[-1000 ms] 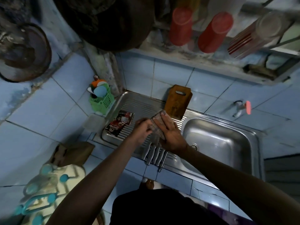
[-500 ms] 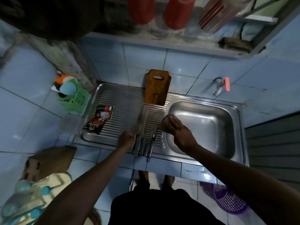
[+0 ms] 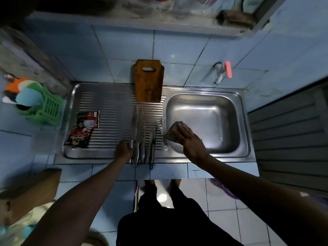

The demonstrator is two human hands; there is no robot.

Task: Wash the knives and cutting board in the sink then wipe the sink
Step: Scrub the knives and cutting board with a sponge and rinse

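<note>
The left hand [image 3: 124, 150] curls its fingers around the handle of the leftmost of the knives [image 3: 144, 144], which lie in a row on the ribbed drainboard [image 3: 110, 110]. The right hand [image 3: 190, 139] presses a cloth [image 3: 173, 131] with straight fingers against the sink [image 3: 204, 107] basin's left wall. The cutting board [image 3: 149, 84] leans upright on the tiled wall.

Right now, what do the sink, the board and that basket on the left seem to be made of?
Sink: looks like stainless steel, silvery with a brushed sheen, bright reflections and pressed ribs on the drainer.
Board: apparently wood, matte orange-brown with dark stains and a cut-out handle slot.
Basket: probably plastic, a uniform bright green moulded grid.
</note>
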